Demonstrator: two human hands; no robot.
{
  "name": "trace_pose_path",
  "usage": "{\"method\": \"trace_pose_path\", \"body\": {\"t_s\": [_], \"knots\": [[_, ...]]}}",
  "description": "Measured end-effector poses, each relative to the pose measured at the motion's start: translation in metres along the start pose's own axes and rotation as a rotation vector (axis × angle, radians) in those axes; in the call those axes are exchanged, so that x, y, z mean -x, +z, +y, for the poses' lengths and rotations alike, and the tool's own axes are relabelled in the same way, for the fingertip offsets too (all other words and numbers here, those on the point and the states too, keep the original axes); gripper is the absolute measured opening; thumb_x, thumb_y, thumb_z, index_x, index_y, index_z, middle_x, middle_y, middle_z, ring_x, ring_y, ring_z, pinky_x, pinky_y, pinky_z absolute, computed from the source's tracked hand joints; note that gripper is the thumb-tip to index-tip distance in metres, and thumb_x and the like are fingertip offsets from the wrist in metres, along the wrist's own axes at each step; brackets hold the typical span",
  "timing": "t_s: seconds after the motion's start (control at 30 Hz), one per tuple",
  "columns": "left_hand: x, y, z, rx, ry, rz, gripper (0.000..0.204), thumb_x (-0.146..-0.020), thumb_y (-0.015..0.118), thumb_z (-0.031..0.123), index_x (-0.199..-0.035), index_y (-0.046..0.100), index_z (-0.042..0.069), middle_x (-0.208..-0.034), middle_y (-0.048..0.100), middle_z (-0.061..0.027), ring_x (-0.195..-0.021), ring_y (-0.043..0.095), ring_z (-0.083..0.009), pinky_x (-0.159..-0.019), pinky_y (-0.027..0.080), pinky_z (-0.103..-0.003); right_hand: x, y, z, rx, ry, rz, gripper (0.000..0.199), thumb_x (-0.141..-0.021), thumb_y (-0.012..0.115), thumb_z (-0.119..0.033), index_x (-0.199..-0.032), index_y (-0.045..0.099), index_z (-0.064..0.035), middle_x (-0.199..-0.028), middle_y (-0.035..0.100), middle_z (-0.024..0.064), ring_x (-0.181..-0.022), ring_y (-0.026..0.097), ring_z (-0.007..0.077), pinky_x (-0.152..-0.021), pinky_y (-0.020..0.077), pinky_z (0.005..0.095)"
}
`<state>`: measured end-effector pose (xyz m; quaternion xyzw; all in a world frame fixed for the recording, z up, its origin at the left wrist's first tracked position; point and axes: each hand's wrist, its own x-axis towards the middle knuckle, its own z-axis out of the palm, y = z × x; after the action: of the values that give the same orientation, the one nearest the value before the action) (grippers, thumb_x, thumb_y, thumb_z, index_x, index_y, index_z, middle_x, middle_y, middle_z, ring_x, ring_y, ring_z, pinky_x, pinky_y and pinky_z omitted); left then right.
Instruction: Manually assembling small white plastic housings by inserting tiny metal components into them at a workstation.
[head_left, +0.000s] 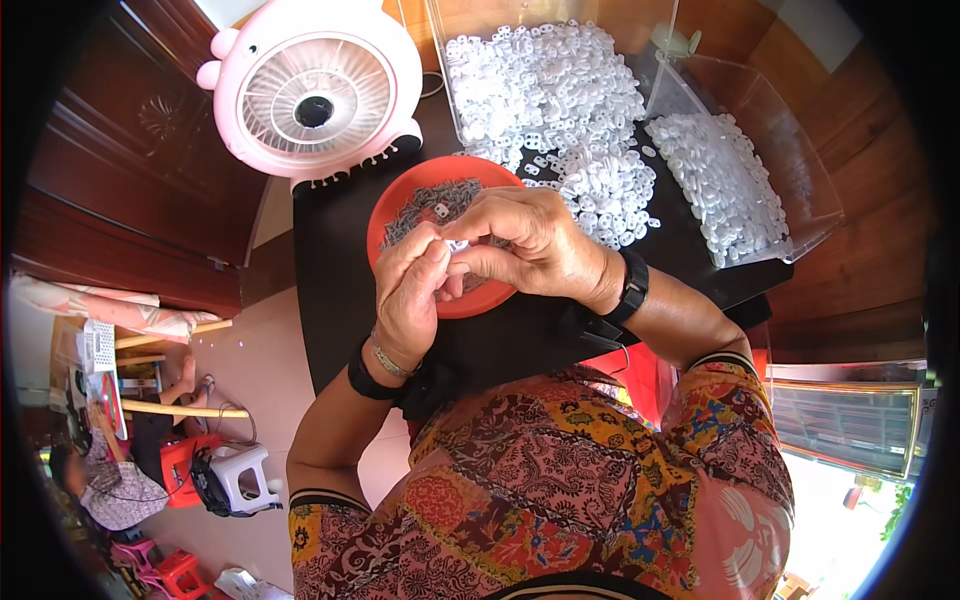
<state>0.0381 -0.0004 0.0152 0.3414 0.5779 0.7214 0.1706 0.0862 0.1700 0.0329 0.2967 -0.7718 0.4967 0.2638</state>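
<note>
From afar I see the small white piece [457, 245] above the red bowl [399, 188], pinched in the fingertip grip of left hand [408, 295] and right hand [535, 240], where an uneven squeeze could flick it among the loose grey parts [418, 213].

No legible words, numbers or signs (at this size, anyway).

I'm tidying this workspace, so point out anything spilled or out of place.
One small white piece lies among the gray pieces in the red basin, apart from its kind. A heap of white two-hole pieces sits loose on the black table, outside the clear bins, perhaps deliberately.
</note>
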Motion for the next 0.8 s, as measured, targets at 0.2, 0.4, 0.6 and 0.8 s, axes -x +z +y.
{"method": "trace_pose_path", "body": {"t_s": [0.2, 0.4, 0.6, 0.8], "knots": [[-0.008, -0.006, -0.008, 0.010, -0.022, 0.017, 0.035, -0.097, 0.045, 0.028, -0.081, 0.057, 0.000, -0.061, 0.047, -0.0015, -0.053, 0.043, -0.0079, -0.049, 0.033, -0.021, -0.004, -0.001, 0.002, 0.160, -0.007, 0.016, 0.024, -0.074, 0.077, -0.012, -0.094, 0.065, -0.0063, -0.084, 0.067, 0.0067, -0.077, 0.067, 0.0237, -0.067, 0.0522, 0.0309], [-0.009, -0.010, -0.016, 0.007, 0.019, -0.026, 0.033, -0.096, 0.045, 0.027, -0.081, 0.057, 0.000, -0.060, 0.042, 0.0000, -0.052, 0.041, -0.0080, -0.048, 0.031, -0.022, -0.002, -0.003, -0.001, 0.122, -0.004, -0.037, 0.022, -0.077, 0.074, -0.011, -0.095, 0.064, -0.0050, -0.085, 0.067, 0.0069, -0.078, 0.068, 0.0237, -0.067, 0.0539, 0.0308], [-0.004, 0.003, -0.014, 0.149, 0.013, 0.014, 0.029, -0.094, 0.044, 0.021, -0.076, 0.053, 0.000, -0.060, 0.039, -0.0008, -0.052, 0.039, -0.0091, -0.048, 0.030, -0.024, 0.000, 0.001, 0.000, 0.050, 0.005, -0.036, 0.019, -0.079, 0.072, -0.010, -0.095, 0.063, -0.0036, -0.083, 0.066, 0.0075, -0.075, 0.069, 0.0223, -0.064, 0.0544, 0.0299], [0.002, 0.008, -0.008, 0.245, 0.001, 0.071, 0.029, -0.094, 0.043, 0.018, -0.069, 0.042, 0.003, -0.062, 0.037, -0.0020, -0.052, 0.039, -0.0105, -0.049, 0.032, -0.024, 0.002, 0.006, -0.004, 0.041, 0.011, -0.010, 0.019, -0.079, 0.072, -0.010, -0.094, 0.061, -0.0049, -0.079, 0.065, 0.0065, -0.071, 0.067, 0.0227, -0.061, 0.0522, 0.0309]]}}
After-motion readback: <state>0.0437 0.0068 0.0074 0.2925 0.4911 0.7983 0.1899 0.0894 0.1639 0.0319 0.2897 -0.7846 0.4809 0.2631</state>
